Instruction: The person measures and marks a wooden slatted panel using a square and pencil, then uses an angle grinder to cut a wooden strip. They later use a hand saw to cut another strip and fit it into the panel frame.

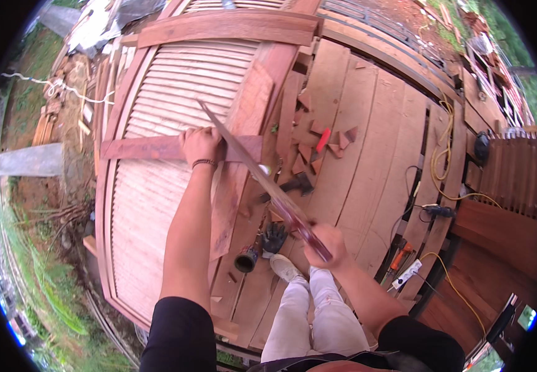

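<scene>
My left hand (200, 144) presses flat on a reddish wooden board (150, 149) that lies crosswise over a louvred wooden door panel (169, 87). A dark bracelet is on that wrist. My right hand (325, 239) grips the reddish handle of a hand saw (250, 158). Its long blade slants up and left, with its tip past the board beside my left hand. My legs in white trousers and one pale shoe (284, 266) stand on the plank floor below.
Small wood offcuts (318, 139), a red-handled tool (323, 140) and a hammer (296, 184) lie on the plank deck (374, 124). A dark glove (273, 238) and a small black cup (245, 260) sit near my foot. Yellow cable (442, 155), a power strip (406, 274) and screwdrivers are at right. Grass lies left.
</scene>
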